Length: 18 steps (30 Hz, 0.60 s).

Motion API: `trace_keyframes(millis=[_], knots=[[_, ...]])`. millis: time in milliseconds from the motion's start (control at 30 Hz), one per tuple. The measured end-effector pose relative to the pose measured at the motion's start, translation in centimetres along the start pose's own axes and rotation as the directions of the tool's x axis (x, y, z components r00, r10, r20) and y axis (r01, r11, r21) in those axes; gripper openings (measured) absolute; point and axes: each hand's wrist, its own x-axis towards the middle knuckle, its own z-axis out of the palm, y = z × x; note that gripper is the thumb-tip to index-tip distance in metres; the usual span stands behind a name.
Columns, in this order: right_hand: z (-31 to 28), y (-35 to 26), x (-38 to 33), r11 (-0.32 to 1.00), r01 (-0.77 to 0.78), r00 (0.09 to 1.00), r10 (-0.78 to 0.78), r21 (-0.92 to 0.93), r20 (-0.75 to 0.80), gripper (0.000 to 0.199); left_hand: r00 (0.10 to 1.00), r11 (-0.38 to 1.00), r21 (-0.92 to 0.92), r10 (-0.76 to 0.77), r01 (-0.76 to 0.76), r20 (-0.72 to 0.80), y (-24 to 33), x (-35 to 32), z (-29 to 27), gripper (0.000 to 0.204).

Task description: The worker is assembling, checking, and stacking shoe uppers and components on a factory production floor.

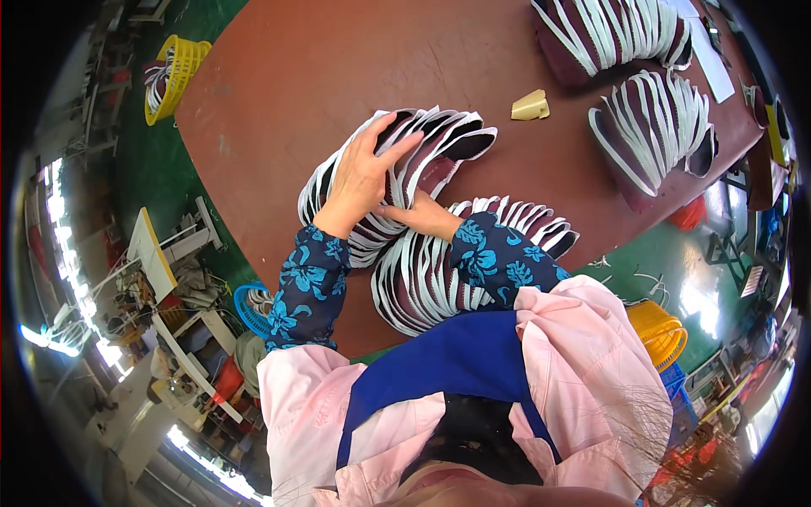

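A curved stack of shoe uppers (338,173), maroon with white edges and black lining, lies on the brown table. My left hand (361,173) rests across its top, fingers spread apart. From the right, my right hand (429,218) reaches in among the pieces and is closed on some of them; part of its fingers is hidden between the edges. A second stack of similar uppers (422,283) lies nearer to me, partly under my right forearm.
Two more stacks of uppers, the far one (612,42) and the nearer one (655,131), stand at the table's right. A small tan piece (530,105) lies beside them on the table (279,76). Baskets stand around: a yellow one (182,76) and an orange one (659,334).
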Motion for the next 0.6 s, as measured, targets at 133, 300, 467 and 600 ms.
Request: trace_keyframes(millis=[133,300,467,600], knots=[[0.1,0.8,0.0,0.999,0.036,0.999,-0.036,-0.01,-0.014,0.084,0.996,0.996,0.056,0.059,-0.063,0.067,-0.4,0.5,0.4,0.066],[0.1,1.1,0.0,0.995,0.029,0.998,-0.034,-0.091,-0.054,0.089,0.996,0.995,-0.036,-0.092,0.093,0.014,0.3,0.8,0.2,0.027],[-0.1,0.9,0.0,0.999,-0.004,1.0,0.004,-0.052,-0.002,0.082,0.979,0.981,0.066,-0.177,0.184,-0.1,2.9,1.9,0.9,0.031],[0.3,-0.5,-0.2,0.998,-0.026,1.0,0.025,-0.049,-0.018,0.076,0.954,0.957,0.081,-0.265,0.277,-0.14,3.1,1.6,2.0,0.032]])
